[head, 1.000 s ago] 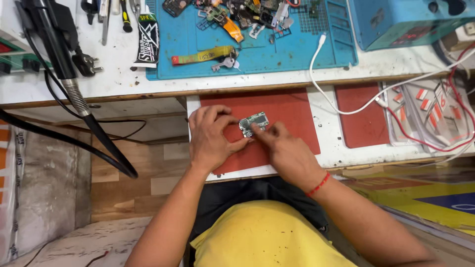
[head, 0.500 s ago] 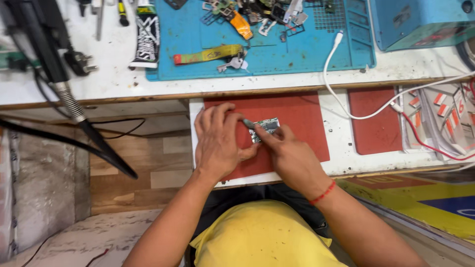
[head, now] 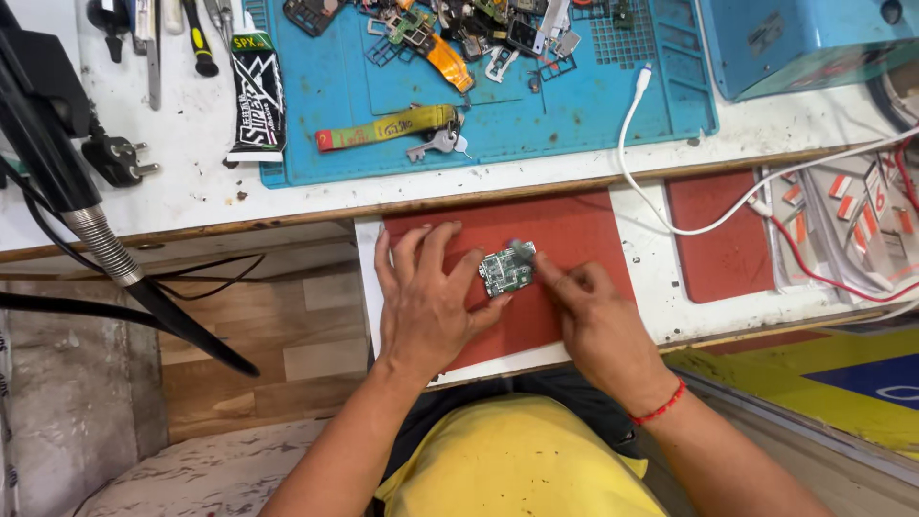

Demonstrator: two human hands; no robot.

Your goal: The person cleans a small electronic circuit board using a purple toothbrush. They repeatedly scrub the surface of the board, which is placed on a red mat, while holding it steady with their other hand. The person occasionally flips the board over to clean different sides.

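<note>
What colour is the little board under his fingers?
Green, with silvery parts: the board shows in the head view, on a red mat.

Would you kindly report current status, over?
Left hand flat, steadying small green circuit board on red mat. Right hand fingertips at board's edge. Nothing obstructing.

Bright, even light; soft shadows

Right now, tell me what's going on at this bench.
A person in a yellow shirt works on a small green circuit board lying on a red mat. The left hand lies flat on the mat, its fingers steadying the board's left edge. The right hand pinches a small tool tip against the board's upper right corner. Loose parts, keys and a white cable sit on the blue mat behind.
</note>
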